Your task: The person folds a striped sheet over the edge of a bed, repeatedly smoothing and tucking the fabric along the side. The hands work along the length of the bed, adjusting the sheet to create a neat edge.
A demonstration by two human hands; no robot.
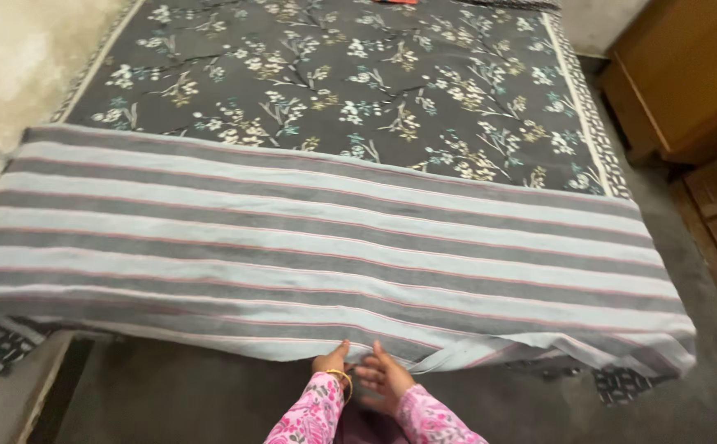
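Striped cloth [325, 247] edge hides both hands' [364, 374] fingertips.

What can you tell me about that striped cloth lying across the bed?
The striped cloth is a thin, woven-looking sheet with broad grey and pale blue-white bands and fine pinkish lines between them. It lies spread flat across the near half of the bed, over a dark flowered sheet that shows beyond it. Its near edge hangs over the bed's side, slightly rumpled at the right corner. Both hands, left hand and right hand, grip that near edge at the middle, close together.
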